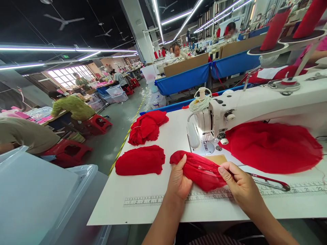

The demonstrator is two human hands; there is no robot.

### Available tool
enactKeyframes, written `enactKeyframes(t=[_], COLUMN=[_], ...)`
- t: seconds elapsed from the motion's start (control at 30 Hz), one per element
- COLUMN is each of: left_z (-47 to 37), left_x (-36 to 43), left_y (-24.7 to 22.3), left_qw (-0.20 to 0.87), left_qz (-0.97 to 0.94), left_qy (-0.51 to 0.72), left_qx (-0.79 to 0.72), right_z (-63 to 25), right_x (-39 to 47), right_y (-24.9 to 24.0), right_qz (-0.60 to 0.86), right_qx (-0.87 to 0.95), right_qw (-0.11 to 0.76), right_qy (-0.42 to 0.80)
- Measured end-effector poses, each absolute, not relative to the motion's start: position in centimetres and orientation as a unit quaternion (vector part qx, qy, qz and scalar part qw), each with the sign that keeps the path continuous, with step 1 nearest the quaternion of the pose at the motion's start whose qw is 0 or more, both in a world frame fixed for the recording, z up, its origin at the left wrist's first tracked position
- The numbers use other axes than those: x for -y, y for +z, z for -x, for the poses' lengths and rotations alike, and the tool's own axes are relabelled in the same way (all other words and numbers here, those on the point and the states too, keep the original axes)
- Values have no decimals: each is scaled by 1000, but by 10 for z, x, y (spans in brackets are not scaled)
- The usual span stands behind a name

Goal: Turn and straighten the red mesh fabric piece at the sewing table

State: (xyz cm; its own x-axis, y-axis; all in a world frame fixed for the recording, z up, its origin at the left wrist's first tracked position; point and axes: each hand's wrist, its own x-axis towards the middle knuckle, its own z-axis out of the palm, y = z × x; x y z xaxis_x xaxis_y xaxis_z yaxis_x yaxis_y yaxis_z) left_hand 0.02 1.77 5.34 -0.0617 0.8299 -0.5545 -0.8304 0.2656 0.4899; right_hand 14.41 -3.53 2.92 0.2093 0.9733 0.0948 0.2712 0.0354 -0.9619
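The left hand (180, 180) and the right hand (238, 178) pinch one red cloth (203, 172) between them, over the table (107, 211), in front of the sewing machine (255, 100). I can't tell how much is done. A red bundle (148, 126) and a flat red piece (140, 160) lie left; a big red piece (273, 146) lies right. I can't see what's in the plastic box (38, 197).

The held red piece (205, 175) is made of thin, sheer cloth, its surface puckered; similar matt fabric is seen in the folded piece (140, 160) and the bunched bundle (146, 127). The counter (143, 185) is finished in smooth white. The sewing machine (268, 92) is coated in glossy white — its needle plate (209, 148) is shiny metal. The bin (38, 194) is moulded in translucent plastic, the stool (67, 153) in glossy red plastic.
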Motion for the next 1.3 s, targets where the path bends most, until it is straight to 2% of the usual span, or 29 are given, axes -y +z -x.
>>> enactKeyframes(t=[0.37,0.67,0.73,0.87,0.93,1.0,1.1,1.3], left_z=[14,6,5,-3,-8,-12,-9,9], left_x=[-29,-10,-7,0,6,12,15,-1], left_y=[57,52,50,46,46,48,55,63], left_qw=[694,692,693,693,698,705,720,704], left_qz=[66,-91,-129,-214,-248,-271,-282,-194], left_qy=[570,605,601,577,555,535,512,558], left_qx=[-435,-383,-376,-374,-378,-379,-373,-393], right_z=[-149,-153,-155,-154,-151,-147,-144,-146], right_x=[35,34,35,34,32,30,28,30], right_y=[19,13,8,13,23,32,39,40], right_qz=[581,586,604,595,576,569,566,559], right_qx=[507,553,572,614,636,673,703,640], right_qw=[508,493,484,515,514,471,417,448], right_qy=[384,327,271,64,26,35,110,278])
